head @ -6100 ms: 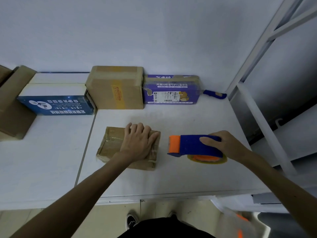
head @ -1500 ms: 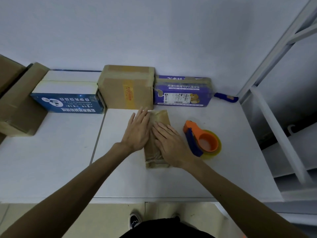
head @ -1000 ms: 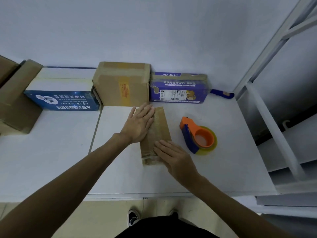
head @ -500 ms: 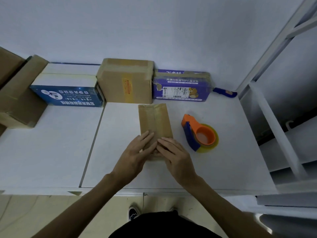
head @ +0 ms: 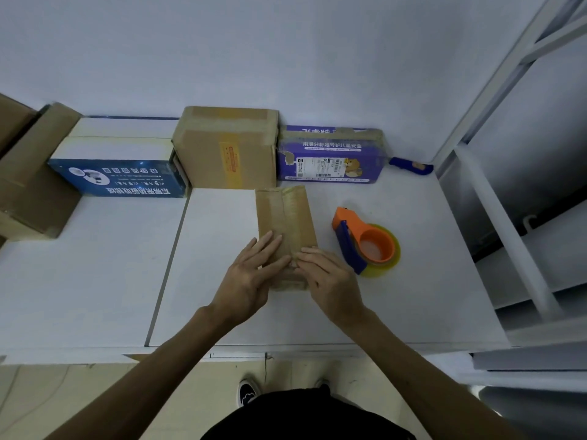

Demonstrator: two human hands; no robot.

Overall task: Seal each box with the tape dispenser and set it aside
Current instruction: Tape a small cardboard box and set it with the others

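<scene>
A flat brown cardboard box (head: 284, 214) lies lengthwise on the white table (head: 222, 312), with a strip of tape running down its middle. My left hand (head: 251, 277) presses with straight fingers on the box's near left part. My right hand (head: 327, 277) presses beside it on the near right part, the fingertips of both meeting at the tape seam. The orange and blue tape dispenser (head: 365, 244) lies on its side just right of the box, held by neither hand.
Along the wall stand a blue and white box (head: 117, 166), a taped brown box (head: 227, 150) and a purple box (head: 330, 157). A blue knife handle (head: 411, 166) lies beside the purple box. More brown cartons (head: 28, 176) sit at far left. A white metal frame (head: 495, 201) borders the right.
Both hands slid from the far part of the box down to its near end along the tape. Since half a second ago they have barely moved. The dispenser stayed put.
</scene>
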